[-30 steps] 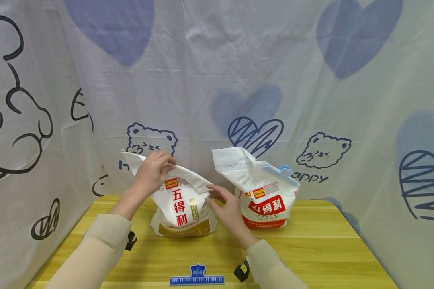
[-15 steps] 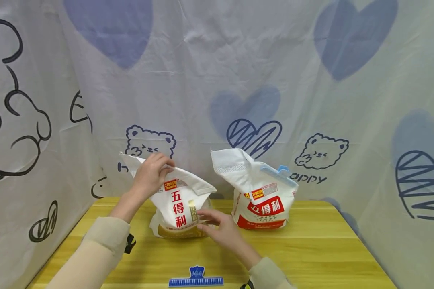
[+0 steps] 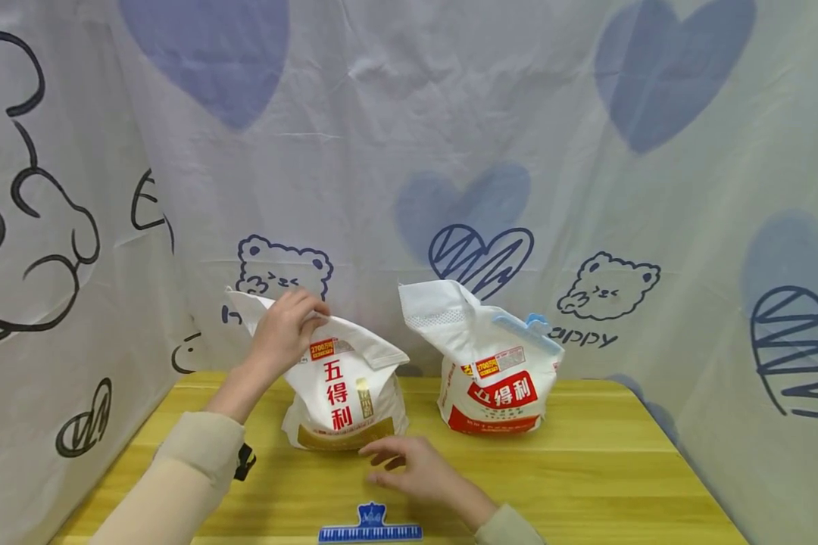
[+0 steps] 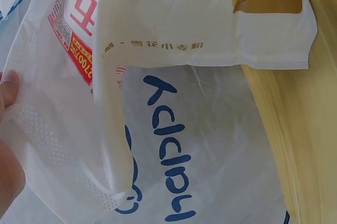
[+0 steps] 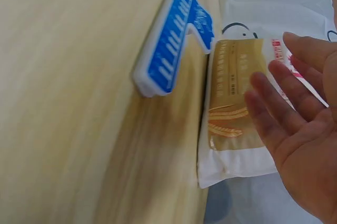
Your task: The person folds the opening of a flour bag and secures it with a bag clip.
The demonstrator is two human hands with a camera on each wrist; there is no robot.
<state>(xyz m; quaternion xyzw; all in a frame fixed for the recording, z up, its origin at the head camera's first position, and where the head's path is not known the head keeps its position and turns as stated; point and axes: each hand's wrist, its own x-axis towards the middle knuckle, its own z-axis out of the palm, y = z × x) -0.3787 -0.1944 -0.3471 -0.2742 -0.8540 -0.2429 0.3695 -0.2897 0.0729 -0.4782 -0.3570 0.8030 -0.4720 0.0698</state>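
A white flour bag (image 3: pixel 337 390) with red lettering and a gold band stands left of centre, its top folded over toward the right. My left hand (image 3: pixel 288 325) grips that folded top edge; in the left wrist view the thumb (image 4: pixel 9 88) lies against the white bag material. Low over the table, in front of the bag, my right hand (image 3: pixel 419 473) is relaxed with its fingers spread and nothing in them. Nearer the front lies a blue clip (image 3: pixel 371 518) with a piano-key pattern, which the right wrist view shows beyond the fingertips (image 5: pixel 253 79).
To the right stands a second flour bag (image 3: pixel 494 405) with a red label, its folded top held by a light-blue clip (image 3: pixel 528 331). Both bags are on a yellow wooden table (image 3: pixel 607 462). Patterned cloth (image 3: pixel 354 151) hangs close behind and at the sides.
My right hand has let go of the bag's right corner and moved down toward the blue clip. The left hand has kept its grip on the folded top.
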